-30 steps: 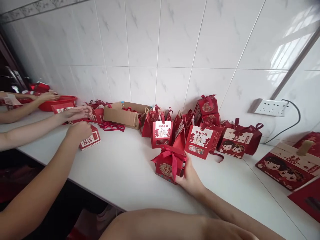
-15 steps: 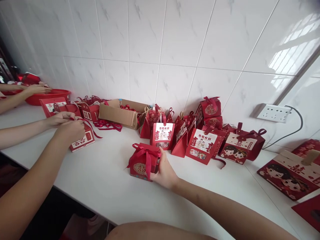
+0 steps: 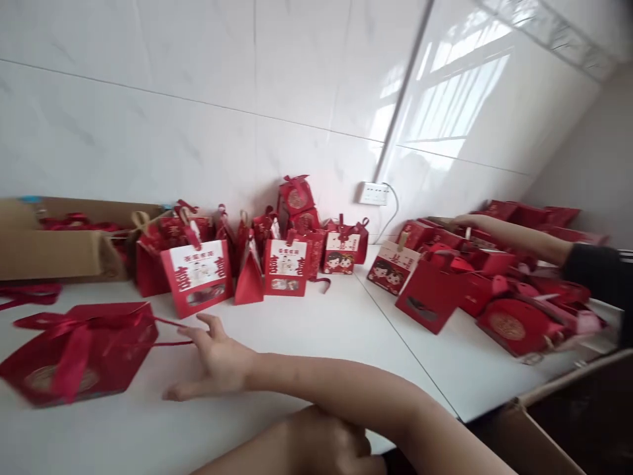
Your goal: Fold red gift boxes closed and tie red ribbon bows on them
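A red hexagonal gift box (image 3: 106,369) with a ribbon bow and a gold round emblem stands at the left front of the table, blurred. Just to its right is my right hand (image 3: 217,356), thumb and fingers spread apart. Two thin ribbon strands run from the box to these fingers; whether they touch is unclear. My left hand (image 3: 331,439) is low at the front, beneath my right forearm, smeared by motion, so its fingers cannot be read. Behind my right hand stands a red and white gift bag (image 3: 200,274) with a small window.
More red bags (image 3: 285,267) and two stacked boxes (image 3: 298,204) stand along the tiled wall. A cardboard box (image 3: 54,254) holds red ribbons at left. Another person's arm (image 3: 514,237) reaches over the heaped red boxes (image 3: 514,323) at right. A power strip (image 3: 373,193) hangs on the wall.
My right hand has let go of the ribboned box and opened beside it. The view has swung right, bringing the heaped boxes and another person's arm into sight.
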`<state>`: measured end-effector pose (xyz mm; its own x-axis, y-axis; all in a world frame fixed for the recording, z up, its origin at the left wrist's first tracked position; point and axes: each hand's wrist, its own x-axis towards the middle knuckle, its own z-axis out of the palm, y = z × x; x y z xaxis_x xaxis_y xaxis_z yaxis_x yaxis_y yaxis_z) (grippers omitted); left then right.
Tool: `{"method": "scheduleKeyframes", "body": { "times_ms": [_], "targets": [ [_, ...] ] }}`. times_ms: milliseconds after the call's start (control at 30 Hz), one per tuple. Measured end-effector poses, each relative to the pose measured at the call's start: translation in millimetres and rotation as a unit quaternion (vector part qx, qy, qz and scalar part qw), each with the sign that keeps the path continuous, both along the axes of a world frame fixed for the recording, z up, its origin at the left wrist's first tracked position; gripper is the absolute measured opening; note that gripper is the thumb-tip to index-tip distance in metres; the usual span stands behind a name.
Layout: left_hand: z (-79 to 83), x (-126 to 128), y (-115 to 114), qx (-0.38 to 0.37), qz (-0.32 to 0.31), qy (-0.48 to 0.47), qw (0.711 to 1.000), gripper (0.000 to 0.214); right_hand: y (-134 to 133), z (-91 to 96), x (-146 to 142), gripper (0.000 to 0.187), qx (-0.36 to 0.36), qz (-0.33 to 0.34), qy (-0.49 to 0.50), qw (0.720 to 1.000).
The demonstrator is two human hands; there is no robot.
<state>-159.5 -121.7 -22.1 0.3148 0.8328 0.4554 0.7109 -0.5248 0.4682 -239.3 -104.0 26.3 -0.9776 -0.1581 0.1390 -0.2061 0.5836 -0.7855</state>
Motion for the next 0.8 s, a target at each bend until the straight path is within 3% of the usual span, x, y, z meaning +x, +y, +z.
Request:
{"method": "scheduleKeyframes", "body": {
  "times_ms": [67, 133, 200, 267, 300, 367, 400, 433, 500, 567, 633, 700, 800],
  "targets": [
    [1.4, 9.0, 9.4, 0.082, -0.05, 0.024, 0.995, 0.021, 27.1, 3.0, 31.3, 0.05, 0.019, 0.02, 0.089, 0.996],
    [8.8, 9.2, 14.6, 0.179, -0.043, 0.034, 0.982, 0.016, 55.2, 11.5, 63.1, 0.019, 0.051, -0.008, 0.185, 0.981],
    [19.1, 4.0, 17.0, 0.227, 0.0, 0.03, 0.973, 0.013, 87.8, 24.4, 95.4, 0.012, 0.109, -0.082, 0.256, 0.957],
    [27.8, -2.2, 18.4, 0.227, 0.026, 0.028, 0.973, 0.014, 128.1, 38.4, 129.3, 0.013, 0.185, -0.216, 0.301, 0.91],
    [30.5, -4.7, 19.0, 0.225, 0.034, 0.03, 0.973, 0.015, 150.8, 44.4, 147.1, 0.015, 0.219, -0.326, 0.334, 0.857],
    [32.4, -7.7, 20.4, 0.222, 0.041, 0.033, 0.974, 0.015, 197.7, 52.1, 183.5, 0.027, 0.229, -0.555, 0.382, 0.703],
    [32.1, -8.2, 21.1, 0.222, 0.042, 0.035, 0.974, 0.016, 219.5, 53.5, 201.2, 0.037, 0.216, -0.637, 0.373, 0.639],
    [31.5, -8.2, 21.5, 0.222, 0.041, 0.036, 0.973, 0.016, 238.4, 53.6, 217.8, 0.044, 0.199, -0.691, 0.338, 0.607],
    [30.7, -7.8, 21.8, 0.223, 0.044, 0.033, 0.973, 0.016, 264.1, 51.8, 245.2, 0.043, 0.18, -0.715, 0.267, 0.62],
    [32.1, -8.5, 21.5, 0.206, 0.058, 0.007, 0.977, 0.015, 270.9, 51.2, 260.7, 0.027, 0.18, -0.702, 0.247, 0.643],
    [35.8, -12.3, 21.4, 0.167, 0.101, -0.053, 0.979, 0.012, 261.0, 54.9, 262.7, 0.017, 0.191, -0.681, 0.258, 0.658],
    [40.2, -20.2, 22.3, 0.131, 0.184, -0.138, 0.964, 0.009, 240.4, 62.7, 252.5, 0.014, 0.202, -0.652, 0.293, 0.669],
    [45.3, -38.9, 26.8, 0.142, 0.321, -0.255, 0.901, 0.015, 205.3, 74.8, 221.4, 0.012, 0.188, -0.569, 0.359, 0.715]
  ]
}}
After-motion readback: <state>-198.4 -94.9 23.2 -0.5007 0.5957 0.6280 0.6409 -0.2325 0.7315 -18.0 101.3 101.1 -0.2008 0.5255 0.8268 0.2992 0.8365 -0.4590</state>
